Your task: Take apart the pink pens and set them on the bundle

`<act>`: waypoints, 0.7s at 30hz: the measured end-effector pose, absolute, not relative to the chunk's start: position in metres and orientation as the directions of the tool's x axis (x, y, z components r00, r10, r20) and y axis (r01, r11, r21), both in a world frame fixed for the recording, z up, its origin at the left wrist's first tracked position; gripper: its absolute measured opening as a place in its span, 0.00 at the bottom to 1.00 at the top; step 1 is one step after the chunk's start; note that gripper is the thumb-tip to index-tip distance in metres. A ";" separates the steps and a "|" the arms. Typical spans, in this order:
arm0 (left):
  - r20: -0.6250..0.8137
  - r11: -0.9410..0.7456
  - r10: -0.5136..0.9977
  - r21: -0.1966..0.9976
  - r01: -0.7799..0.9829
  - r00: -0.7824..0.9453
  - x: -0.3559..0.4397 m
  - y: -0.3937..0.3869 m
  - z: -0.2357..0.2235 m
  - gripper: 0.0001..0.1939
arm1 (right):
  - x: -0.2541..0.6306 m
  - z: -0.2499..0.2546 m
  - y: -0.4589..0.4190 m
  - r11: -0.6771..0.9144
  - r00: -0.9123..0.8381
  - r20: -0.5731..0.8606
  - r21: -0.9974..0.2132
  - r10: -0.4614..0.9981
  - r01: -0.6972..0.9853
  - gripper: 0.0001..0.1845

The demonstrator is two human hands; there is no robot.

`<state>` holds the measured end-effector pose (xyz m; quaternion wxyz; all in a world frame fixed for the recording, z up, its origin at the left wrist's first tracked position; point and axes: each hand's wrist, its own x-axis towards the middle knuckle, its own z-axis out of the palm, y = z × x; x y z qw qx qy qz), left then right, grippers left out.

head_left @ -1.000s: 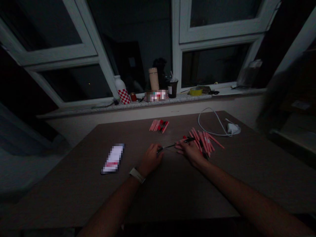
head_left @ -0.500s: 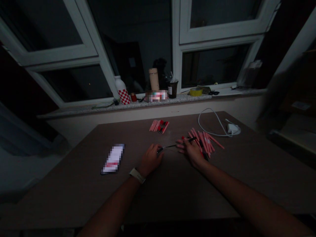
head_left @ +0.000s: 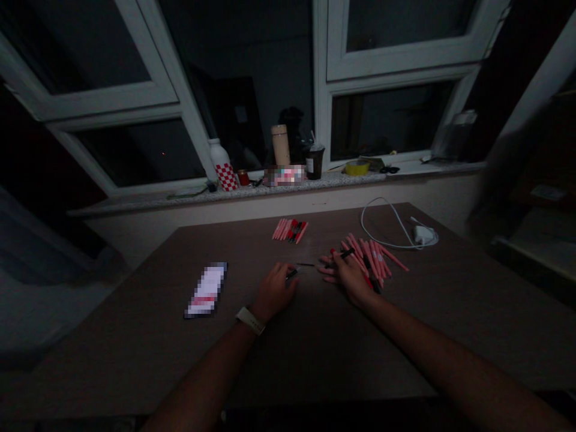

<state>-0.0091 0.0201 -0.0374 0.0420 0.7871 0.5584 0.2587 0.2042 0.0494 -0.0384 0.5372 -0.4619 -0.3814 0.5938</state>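
My left hand, with a pale watch band at the wrist, is closed on a short black pen part. My right hand pinches a black pen barrel, its other fingers spread toward the left hand. Between the hands shows a thin dark rod, like a pen refill; whether it joins the barrel is hidden by the fingers. Just right of my right hand lies a loose pile of pink pens with some red and black pieces among them.
A row of pink, red and black pens lies at the table's back. A phone is on the left, a white charger with its cable at the back right. Bottles, including a checked bottle, line the windowsill.
The thin rod, which reached between the two hands, now shows a gap from the right fingers. My right hand has shifted slightly left; the left hand has hardly moved.
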 end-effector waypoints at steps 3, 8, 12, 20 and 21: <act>0.367 -0.379 0.897 0.353 0.856 0.245 -0.009 0.020 -0.037 0.12 | 0.205 -0.041 0.051 -0.113 0.002 -0.118 -0.957 0.993 -0.268 0.14; 0.354 -0.361 0.906 0.358 0.861 0.232 -0.008 0.020 -0.037 0.11 | 0.204 -0.044 0.052 -0.115 0.006 -0.120 -0.966 0.993 -0.233 0.13; 0.356 -0.368 0.903 0.351 0.861 0.241 -0.009 0.020 -0.037 0.11 | 0.204 -0.045 0.052 -0.111 -0.012 -0.111 -0.973 0.994 -0.203 0.12; 0.352 -0.365 0.905 0.361 0.858 0.237 -0.009 0.019 -0.036 0.12 | 0.203 -0.040 0.049 -0.115 -0.036 -0.110 -0.976 0.993 -0.185 0.08; 0.353 -0.366 0.905 0.361 0.858 0.238 -0.009 0.019 -0.037 0.11 | 0.203 -0.040 0.049 -0.114 -0.036 -0.109 -0.976 0.993 -0.185 0.09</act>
